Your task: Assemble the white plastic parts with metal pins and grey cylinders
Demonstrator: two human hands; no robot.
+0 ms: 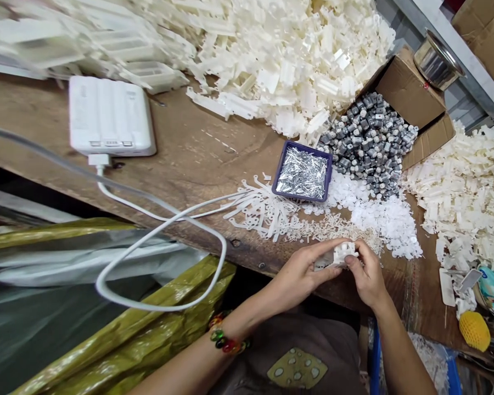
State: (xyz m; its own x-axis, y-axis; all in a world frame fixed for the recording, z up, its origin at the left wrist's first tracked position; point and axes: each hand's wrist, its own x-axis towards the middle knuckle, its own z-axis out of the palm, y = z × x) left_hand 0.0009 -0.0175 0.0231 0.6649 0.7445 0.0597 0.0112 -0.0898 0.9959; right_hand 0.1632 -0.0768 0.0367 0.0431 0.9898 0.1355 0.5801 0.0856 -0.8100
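A small white plastic part [342, 254] is held between both hands at the table's front edge. My left hand [307, 269] wraps its fingers and thumb around the part's left side. The fingertips and thumb of my right hand [366, 271] pinch its right end. My palms and fingers hide some of the part. Just beyond the hands lie small cream pieces [329, 227] and a heap of white discs [389, 219]. Farther back stands a purple tray [275, 184] full of thin metal pins [302, 171].
Gray-and-white small parts [370, 137] spill from a cardboard box [411, 88]. Large heaps of cream plastic pieces [271, 60] cover the back. A white power bank [111, 115] with a looped white cable [156, 307] lies left. A yellow net-covered item [475, 331] sits right.
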